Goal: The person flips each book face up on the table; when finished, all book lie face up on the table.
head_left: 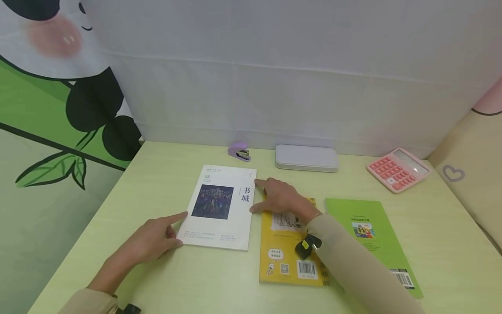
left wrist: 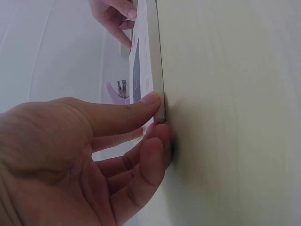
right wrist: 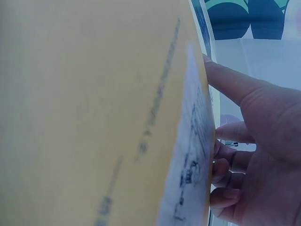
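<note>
A white book point(head_left: 239, 218) with a dark picture on its cover lies flat on the table, slightly turned. At its left edge, my left hand point(head_left: 153, 240) touches it with a straight index finger and the thumb near the lower corner. Seen in the left wrist view, the thumb of that hand point(left wrist: 84, 150) rests against the book's edge point(left wrist: 154, 56), the other fingers loosely bent. My right hand point(head_left: 280, 196) reaches over a yellow book point(head_left: 278, 244), its index finger and thumb against the white book's right edge. The yellow book point(right wrist: 94, 94) fills much of the right wrist view.
A green book point(head_left: 372, 222) lies right of the yellow one, partly under the right sleeve. Along the back stand a purple stapler point(head_left: 238, 150), a pale flat case point(head_left: 306, 158) and a pink calculator point(head_left: 398, 170). A white cloth point(head_left: 274, 100) hangs behind the table.
</note>
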Action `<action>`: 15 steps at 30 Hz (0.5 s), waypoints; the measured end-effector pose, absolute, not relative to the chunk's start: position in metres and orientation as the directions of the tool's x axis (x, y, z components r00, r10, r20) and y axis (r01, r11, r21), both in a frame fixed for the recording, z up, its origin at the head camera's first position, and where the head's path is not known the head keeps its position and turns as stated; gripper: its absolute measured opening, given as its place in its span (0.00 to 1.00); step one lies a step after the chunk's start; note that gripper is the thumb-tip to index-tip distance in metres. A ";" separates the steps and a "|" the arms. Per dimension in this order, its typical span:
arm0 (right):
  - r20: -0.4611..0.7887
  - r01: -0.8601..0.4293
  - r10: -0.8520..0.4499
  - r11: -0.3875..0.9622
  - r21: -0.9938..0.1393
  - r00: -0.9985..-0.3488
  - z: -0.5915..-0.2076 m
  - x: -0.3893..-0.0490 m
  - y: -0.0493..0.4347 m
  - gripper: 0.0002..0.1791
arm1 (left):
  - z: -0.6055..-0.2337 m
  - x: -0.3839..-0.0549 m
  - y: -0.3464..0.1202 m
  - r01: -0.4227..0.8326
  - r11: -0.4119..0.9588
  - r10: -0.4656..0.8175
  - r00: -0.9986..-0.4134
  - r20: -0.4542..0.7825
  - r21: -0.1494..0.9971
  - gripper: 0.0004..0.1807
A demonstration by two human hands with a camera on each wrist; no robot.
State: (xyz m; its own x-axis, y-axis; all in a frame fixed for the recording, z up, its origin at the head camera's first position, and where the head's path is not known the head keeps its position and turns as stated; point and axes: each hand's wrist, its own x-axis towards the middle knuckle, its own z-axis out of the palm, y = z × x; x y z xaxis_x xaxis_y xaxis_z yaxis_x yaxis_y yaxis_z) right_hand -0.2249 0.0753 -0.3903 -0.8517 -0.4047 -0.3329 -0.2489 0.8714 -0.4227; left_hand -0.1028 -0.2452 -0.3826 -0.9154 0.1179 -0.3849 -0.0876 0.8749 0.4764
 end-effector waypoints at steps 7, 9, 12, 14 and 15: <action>-0.335 -0.244 -0.404 0.870 -0.429 -0.851 -0.390 -0.225 0.075 0.53 | -0.383 -0.103 -0.245 -0.102 0.871 0.110 -0.912 -0.394 0.481 0.43; -0.335 -0.243 -0.404 0.869 -0.431 -0.851 -0.391 -0.225 0.075 0.53 | -0.384 -0.103 -0.245 -0.103 0.869 0.111 -0.912 -0.394 0.484 0.43; -0.336 -0.241 -0.404 0.868 -0.434 -0.851 -0.391 -0.226 0.075 0.54 | -0.384 -0.103 -0.245 -0.107 0.866 0.110 -0.912 -0.396 0.488 0.43; -0.337 -0.241 -0.406 0.866 -0.437 -0.849 -0.391 -0.226 0.076 0.54 | -0.384 -0.103 -0.245 -0.111 0.864 0.109 -0.911 -0.398 0.491 0.43; -0.338 -0.240 -0.407 0.866 -0.439 -0.849 -0.391 -0.227 0.076 0.54 | -0.384 -0.103 -0.245 -0.111 0.864 0.110 -0.911 -0.398 0.491 0.43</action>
State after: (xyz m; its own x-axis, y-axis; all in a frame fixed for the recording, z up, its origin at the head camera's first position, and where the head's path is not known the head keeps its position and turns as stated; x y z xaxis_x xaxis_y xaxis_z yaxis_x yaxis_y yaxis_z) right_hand -0.2265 0.0757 -0.3915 -0.8486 -0.4070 -0.3380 -0.2402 0.8657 -0.4393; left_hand -0.1032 -0.2450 -0.3838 -0.9107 0.1095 -0.3983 -0.1106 0.8644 0.4906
